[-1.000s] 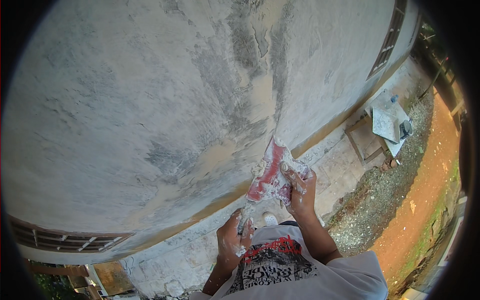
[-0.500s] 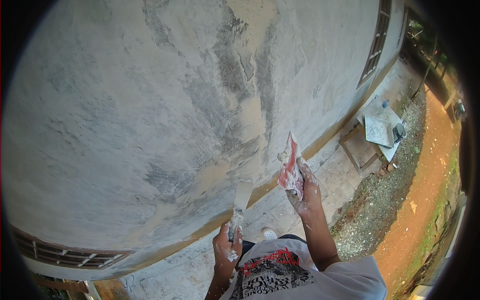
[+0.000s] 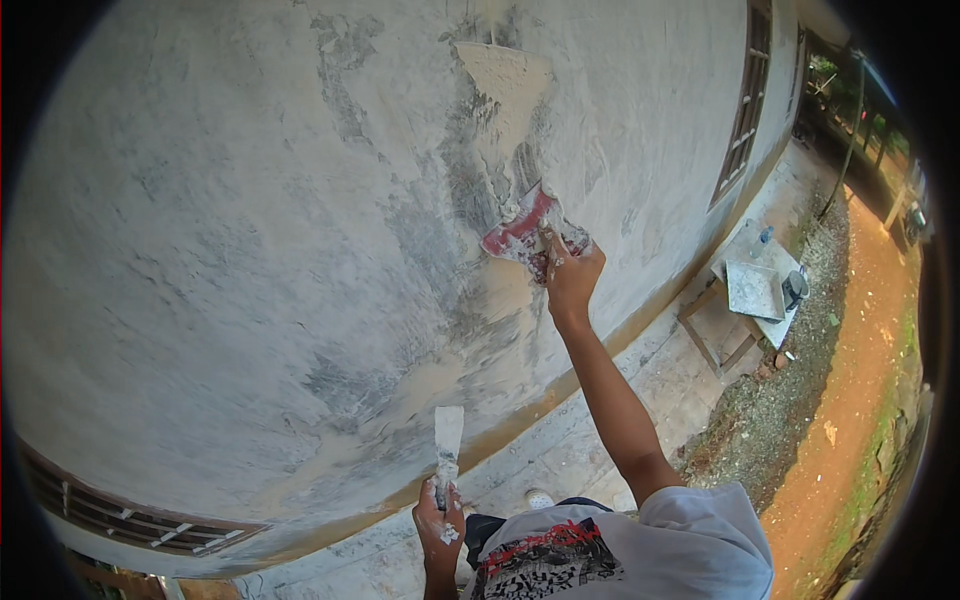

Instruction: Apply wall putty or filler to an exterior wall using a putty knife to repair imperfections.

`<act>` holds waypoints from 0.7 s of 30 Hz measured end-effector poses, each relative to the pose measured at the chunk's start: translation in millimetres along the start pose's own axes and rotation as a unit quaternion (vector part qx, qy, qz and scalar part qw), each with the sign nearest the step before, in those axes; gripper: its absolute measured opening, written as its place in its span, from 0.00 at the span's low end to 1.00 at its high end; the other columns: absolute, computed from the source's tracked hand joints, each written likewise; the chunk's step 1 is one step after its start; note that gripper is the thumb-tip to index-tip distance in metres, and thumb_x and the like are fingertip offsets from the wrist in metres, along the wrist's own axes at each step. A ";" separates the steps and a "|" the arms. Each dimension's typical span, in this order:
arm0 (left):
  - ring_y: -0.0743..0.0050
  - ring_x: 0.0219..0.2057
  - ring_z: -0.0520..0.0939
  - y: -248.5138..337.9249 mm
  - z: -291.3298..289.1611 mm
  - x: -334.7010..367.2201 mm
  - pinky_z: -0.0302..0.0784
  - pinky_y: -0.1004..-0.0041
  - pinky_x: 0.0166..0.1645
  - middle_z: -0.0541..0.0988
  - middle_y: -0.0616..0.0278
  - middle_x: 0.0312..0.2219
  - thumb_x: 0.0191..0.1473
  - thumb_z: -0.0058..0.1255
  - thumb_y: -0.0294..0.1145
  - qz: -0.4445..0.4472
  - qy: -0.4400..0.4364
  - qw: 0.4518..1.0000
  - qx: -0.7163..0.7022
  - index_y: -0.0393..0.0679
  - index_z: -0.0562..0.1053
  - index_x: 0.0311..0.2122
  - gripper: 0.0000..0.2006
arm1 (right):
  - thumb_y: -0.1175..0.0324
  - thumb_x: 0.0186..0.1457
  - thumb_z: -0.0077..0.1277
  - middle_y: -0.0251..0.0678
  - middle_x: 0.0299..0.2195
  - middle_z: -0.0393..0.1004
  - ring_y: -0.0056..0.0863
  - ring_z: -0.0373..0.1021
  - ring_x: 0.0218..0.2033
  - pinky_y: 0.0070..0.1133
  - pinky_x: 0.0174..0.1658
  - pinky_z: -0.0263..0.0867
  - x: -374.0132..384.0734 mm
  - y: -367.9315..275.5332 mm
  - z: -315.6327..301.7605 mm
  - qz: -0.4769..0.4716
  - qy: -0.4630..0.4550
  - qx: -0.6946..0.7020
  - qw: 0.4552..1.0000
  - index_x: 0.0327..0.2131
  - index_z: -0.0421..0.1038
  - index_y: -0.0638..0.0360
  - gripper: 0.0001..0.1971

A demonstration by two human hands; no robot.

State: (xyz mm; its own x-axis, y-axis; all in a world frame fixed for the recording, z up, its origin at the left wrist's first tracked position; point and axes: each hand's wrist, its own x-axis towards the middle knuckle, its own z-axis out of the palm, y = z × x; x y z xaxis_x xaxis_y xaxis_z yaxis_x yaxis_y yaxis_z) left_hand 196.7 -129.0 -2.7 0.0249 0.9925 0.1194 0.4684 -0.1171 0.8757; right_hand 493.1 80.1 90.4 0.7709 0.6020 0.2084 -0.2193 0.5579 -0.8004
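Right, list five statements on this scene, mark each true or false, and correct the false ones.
1. The right hand grips a red spreader. True.
2. The left hand is bare of tools. False: it holds a narrow putty knife.
3. The red spreader is perfectly clean. False: it is smeared with pale paste.
4. A square tray lies on the small table. True.
5. The small table stands on the person's left. False: it is on the right.
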 end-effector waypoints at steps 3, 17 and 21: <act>0.85 0.23 0.67 1.4 -8.1 -0.7 0.64 0.79 0.28 0.70 0.67 0.20 0.57 0.42 0.24 -0.002 0.002 1.000 -0.010 0.34 0.67 0.34 0.04 | 0.74 0.54 0.52 0.31 0.25 0.73 0.14 0.64 0.21 0.16 0.22 0.60 -0.1 9.4 -16.3 -0.099 -0.046 -0.152 0.982 0.34 0.74 0.69 0.07; 0.83 0.22 0.65 -30.5 -17.8 4.0 0.63 0.78 0.26 0.68 0.67 0.20 0.58 0.42 0.26 0.001 0.021 0.999 -0.047 0.35 0.67 0.32 0.05 | 0.83 0.49 0.46 0.50 0.34 0.75 0.40 0.73 0.34 0.23 0.41 0.66 10.8 -69.8 30.5 -0.377 -0.036 -0.198 0.904 0.42 0.70 0.70 0.14; 0.75 0.19 0.73 -57.6 -20.2 6.9 0.68 0.74 0.25 0.72 0.57 0.17 0.55 0.44 0.26 -0.049 0.041 0.998 -0.025 0.33 0.68 0.32 0.06 | 0.85 0.42 0.51 0.52 0.40 0.73 0.50 0.70 0.44 0.34 0.49 0.65 -16.0 -29.4 57.4 -0.441 -0.110 -0.405 0.793 0.47 0.70 0.66 0.24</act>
State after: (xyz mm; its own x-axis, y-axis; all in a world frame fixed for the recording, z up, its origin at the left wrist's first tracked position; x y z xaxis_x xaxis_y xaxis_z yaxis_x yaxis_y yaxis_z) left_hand 152.0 -116.1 -42.9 -0.0918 0.9934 0.0683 0.4205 -0.0235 0.9070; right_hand 453.0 86.9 142.9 0.2672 0.3165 0.9102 0.8729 0.3206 -0.3678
